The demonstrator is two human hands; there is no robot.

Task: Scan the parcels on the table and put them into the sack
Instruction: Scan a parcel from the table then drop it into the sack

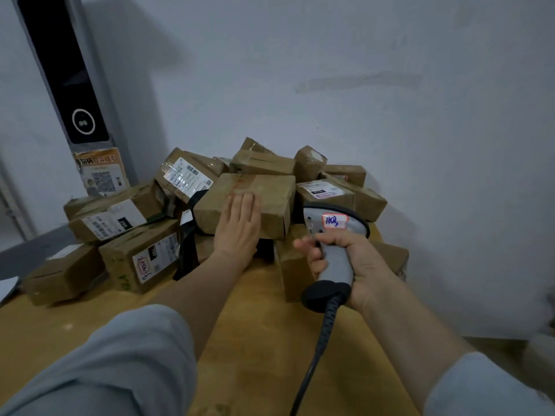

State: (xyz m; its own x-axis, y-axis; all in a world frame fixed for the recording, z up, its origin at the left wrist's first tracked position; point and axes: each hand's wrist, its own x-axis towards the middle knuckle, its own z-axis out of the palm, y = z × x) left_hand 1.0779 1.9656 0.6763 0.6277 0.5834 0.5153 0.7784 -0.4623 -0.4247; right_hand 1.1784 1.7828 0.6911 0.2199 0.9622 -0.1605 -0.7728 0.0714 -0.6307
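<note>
We see the left hand (238, 225) laid flat, fingers straight, on a brown cardboard parcel (249, 202) atop the heap on the wooden table (255, 325); the right hand (351, 265) grips a grey corded barcode scanner (335, 247).

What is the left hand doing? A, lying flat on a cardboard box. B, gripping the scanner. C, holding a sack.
A: the left hand lies flat on a brown cardboard box; the right hand grips the grey handheld scanner.
</note>
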